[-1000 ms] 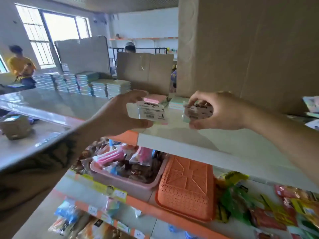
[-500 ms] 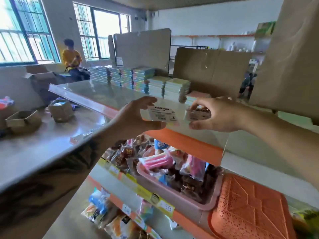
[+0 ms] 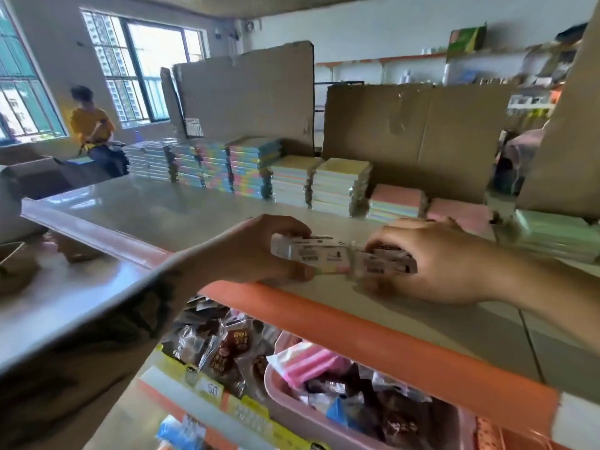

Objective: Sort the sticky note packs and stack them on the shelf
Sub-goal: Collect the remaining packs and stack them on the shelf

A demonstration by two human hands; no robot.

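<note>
**Two packs in hand at the shelf edge**

At the upper left of the frame a person in yellow (image 3: pixel 92 125) is sitting by the window (image 3: pixel 146 69). Moving right, stacks (image 3: pixel 253 167) of sticky note packs are lining the back of the shelf (image 3: pixel 168 209), in front of cardboard (image 3: pixel 415 138). At centre, our left hand (image 3: pixel 250 254) is pinching a pack (image 3: pixel 308 251), thumb underneath and fingers on top, just above the orange shelf lip (image 3: pixel 357 329). Touching it on the right, our right hand (image 3: pixel 444 264) is curling round a second pack (image 3: pixel 386 263).

We are judging the risks from here: both packs are hanging near the lip, so a loose pinch could be dropping one into the pink bin (image 3: pixel 324 427) below. Setting a pack on the wrong colour pile would be undoing the sort, and a careless push could be toppling the tall stacks.
</note>
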